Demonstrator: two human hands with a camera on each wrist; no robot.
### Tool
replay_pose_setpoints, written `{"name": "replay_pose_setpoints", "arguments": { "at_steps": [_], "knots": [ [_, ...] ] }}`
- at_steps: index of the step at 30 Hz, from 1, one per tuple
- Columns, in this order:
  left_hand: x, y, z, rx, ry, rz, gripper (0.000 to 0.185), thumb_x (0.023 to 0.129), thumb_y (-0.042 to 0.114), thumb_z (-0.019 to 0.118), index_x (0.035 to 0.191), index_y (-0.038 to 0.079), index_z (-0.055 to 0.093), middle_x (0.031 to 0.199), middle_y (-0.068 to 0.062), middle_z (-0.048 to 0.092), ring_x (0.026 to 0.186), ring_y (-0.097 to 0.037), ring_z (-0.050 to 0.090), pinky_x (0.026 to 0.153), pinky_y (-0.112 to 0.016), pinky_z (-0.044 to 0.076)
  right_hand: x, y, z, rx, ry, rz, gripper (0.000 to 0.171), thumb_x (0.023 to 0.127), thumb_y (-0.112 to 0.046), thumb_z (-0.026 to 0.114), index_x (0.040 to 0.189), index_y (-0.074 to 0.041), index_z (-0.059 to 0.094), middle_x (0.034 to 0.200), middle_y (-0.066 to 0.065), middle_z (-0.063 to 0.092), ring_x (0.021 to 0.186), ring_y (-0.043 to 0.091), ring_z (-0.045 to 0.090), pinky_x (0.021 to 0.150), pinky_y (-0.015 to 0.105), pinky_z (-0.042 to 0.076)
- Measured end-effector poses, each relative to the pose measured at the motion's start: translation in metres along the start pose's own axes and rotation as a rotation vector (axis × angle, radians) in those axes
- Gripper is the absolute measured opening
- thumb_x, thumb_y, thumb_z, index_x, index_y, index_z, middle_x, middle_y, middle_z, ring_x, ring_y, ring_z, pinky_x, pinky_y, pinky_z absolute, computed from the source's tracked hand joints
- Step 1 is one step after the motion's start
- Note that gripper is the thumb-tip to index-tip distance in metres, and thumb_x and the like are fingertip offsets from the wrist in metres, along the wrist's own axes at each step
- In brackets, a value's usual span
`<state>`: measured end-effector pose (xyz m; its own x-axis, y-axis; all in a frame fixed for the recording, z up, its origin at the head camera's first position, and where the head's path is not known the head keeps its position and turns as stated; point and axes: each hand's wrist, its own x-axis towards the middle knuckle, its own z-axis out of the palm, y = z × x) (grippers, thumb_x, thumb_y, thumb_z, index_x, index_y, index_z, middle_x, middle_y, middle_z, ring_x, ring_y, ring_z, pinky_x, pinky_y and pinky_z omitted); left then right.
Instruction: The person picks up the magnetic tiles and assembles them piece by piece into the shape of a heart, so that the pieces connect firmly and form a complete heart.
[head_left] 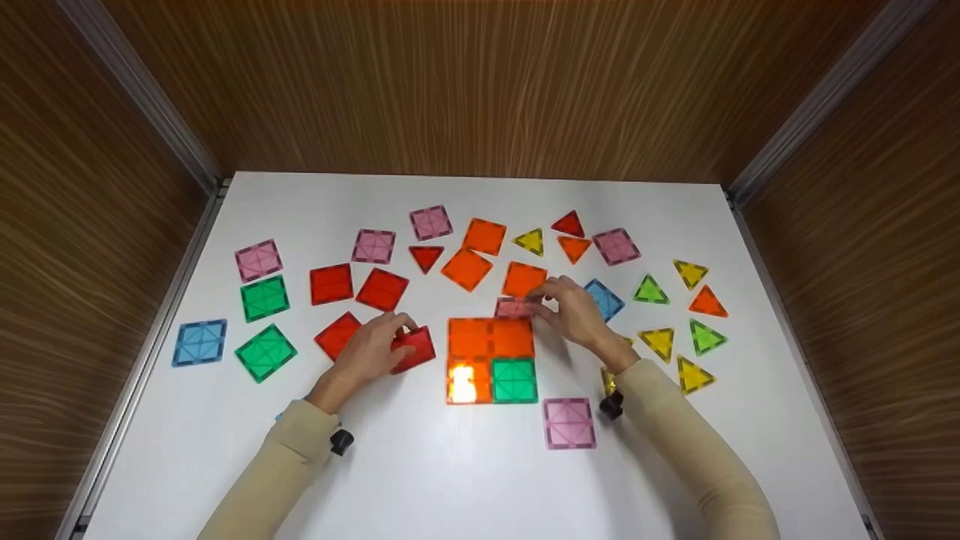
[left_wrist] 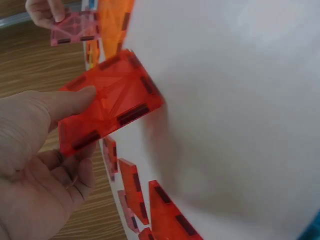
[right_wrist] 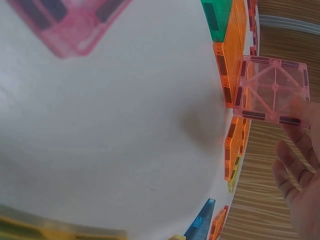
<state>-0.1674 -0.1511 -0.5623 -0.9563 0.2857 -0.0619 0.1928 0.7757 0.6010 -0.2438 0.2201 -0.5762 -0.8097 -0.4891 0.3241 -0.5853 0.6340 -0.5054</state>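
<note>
My left hand [head_left: 369, 351] pinches a translucent red square magnetic tile [left_wrist: 122, 87] between thumb and fingers. That tile stands tilted, one corner at or close to the white table. With thumb and fingertips, my right hand [head_left: 576, 313] holds a pink square magnetic tile [right_wrist: 275, 90] by one side. The pink tile is raised at the far edge of a two-by-two block of orange tiles [head_left: 470, 337] and one green tile [head_left: 514, 380]; whether its lower edge touches the block I cannot tell. Another red tile [head_left: 339, 334] lies partly under my left hand.
Loose red [head_left: 331, 284], green [head_left: 265, 298] and blue squares [head_left: 199, 343] lie at left. Orange squares [head_left: 485, 236] lie behind the block, a pink square [head_left: 569, 424] nearer front right. Yellow [head_left: 658, 343] and light green triangles [head_left: 651, 289] are scattered right. Wood-patterned walls [head_left: 480, 90] surround the table.
</note>
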Motion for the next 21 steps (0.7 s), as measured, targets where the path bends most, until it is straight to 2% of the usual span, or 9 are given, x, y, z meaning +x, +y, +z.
{"name": "replay_pose_setpoints", "arguments": {
  "at_steps": [3,9,13,18,21],
  "knots": [
    [0.007,0.003,-0.005,-0.058,0.035,0.035,0.023,0.096,0.015,0.078,0.117,0.010,0.071,0.109,-0.012,0.071,0.099,-0.025,0.064,0.093,-0.042,0.061,0.000,0.000,0.000,0.010,0.001,0.002,0.018,0.095,-0.016,0.079,0.111,-0.007,0.079,0.099,0.012,0.076,0.089,0.037,0.066,0.074,0.036,0.053],
    [0.028,0.012,-0.010,-0.060,0.104,0.149,0.020,0.096,0.015,0.078,0.115,0.009,0.075,0.104,-0.012,0.071,0.096,-0.026,0.065,0.089,-0.040,0.062,0.000,0.000,-0.002,0.034,-0.024,0.033,0.019,0.096,-0.015,0.078,0.113,-0.007,0.079,0.101,0.012,0.076,0.092,0.037,0.065,0.079,0.040,0.055],
    [0.045,0.021,-0.007,-0.060,0.106,0.209,0.020,0.096,0.017,0.077,0.115,0.009,0.076,0.105,-0.012,0.071,0.098,-0.028,0.066,0.090,-0.040,0.062,0.000,0.000,-0.002,0.035,-0.036,0.056,0.020,0.097,-0.015,0.077,0.114,-0.007,0.079,0.103,0.012,0.076,0.093,0.036,0.065,0.081,0.040,0.055],
    [0.063,0.032,0.000,-0.022,0.082,0.254,0.019,0.098,0.018,0.075,0.116,0.010,0.076,0.107,-0.011,0.072,0.102,-0.028,0.067,0.095,-0.040,0.061,0.001,-0.001,-0.001,0.052,-0.048,0.066,0.021,0.097,-0.015,0.077,0.116,-0.007,0.079,0.104,0.012,0.076,0.095,0.035,0.064,0.083,0.044,0.057],
    [0.071,0.036,0.006,0.007,0.091,0.314,0.019,0.098,0.018,0.074,0.114,0.009,0.076,0.107,-0.011,0.072,0.101,-0.029,0.067,0.095,-0.041,0.061,0.001,-0.001,-0.001,0.060,-0.049,0.066,0.021,0.097,-0.015,0.077,0.116,-0.007,0.079,0.105,0.012,0.076,0.095,0.035,0.064,0.084,0.047,0.058]
  ]
}}
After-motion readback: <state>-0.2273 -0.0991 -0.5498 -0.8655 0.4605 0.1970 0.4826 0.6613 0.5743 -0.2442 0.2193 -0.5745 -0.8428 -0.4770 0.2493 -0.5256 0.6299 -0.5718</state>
